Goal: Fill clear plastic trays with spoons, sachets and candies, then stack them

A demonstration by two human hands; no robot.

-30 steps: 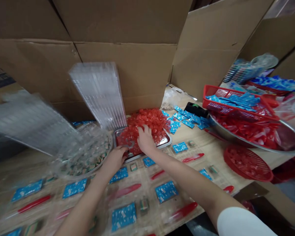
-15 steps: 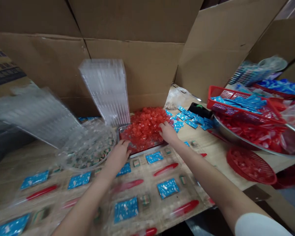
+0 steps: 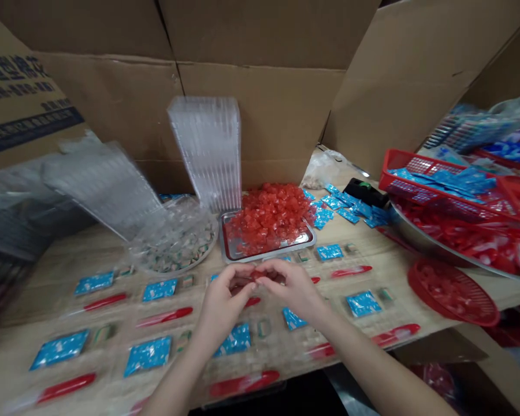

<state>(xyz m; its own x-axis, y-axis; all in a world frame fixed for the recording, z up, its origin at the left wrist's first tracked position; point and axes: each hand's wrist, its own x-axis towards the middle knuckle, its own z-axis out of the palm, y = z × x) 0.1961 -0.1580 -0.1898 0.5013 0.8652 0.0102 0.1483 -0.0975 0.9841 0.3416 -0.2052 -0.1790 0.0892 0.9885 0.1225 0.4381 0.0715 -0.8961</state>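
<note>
Hands have come off the steel tray point(image 3: 231, 249). Half a second ago the left hand point(image 3: 223, 297) lay at the tray's near-left corner and the right hand point(image 3: 299, 289) was at the right side of the heap of red sweets point(image 3: 271, 216). Now both are drawn back to the near side of the tray, just in front of its rim. They meet there above the clear blister sheets point(image 3: 112, 330) that hold blue packets and red sticks.

Both forearms come in from the bottom edge and converge. The hands face each other with knuckles up and palms turned inward. The fingers of each hand are curled and gathered, with thumb and fingertips closed on small red pieces point(image 3: 253, 276) held between the two hands. Blur hides how many pieces there are, and whether the two hands' fingertips touch.

The heap lies on the tray, beyond the hands. Left of the tray sits a round dish point(image 3: 156, 267) of pale wrapped sweets under clear film. Behind the tray's far-left corner a stack of clear trays point(image 3: 208, 150) stands against cardboard. Off the tray's far-right corner lie loose blue packets point(image 3: 344, 209). Well to the tray's right and nearer sits a round red basket point(image 3: 453, 292).
</note>
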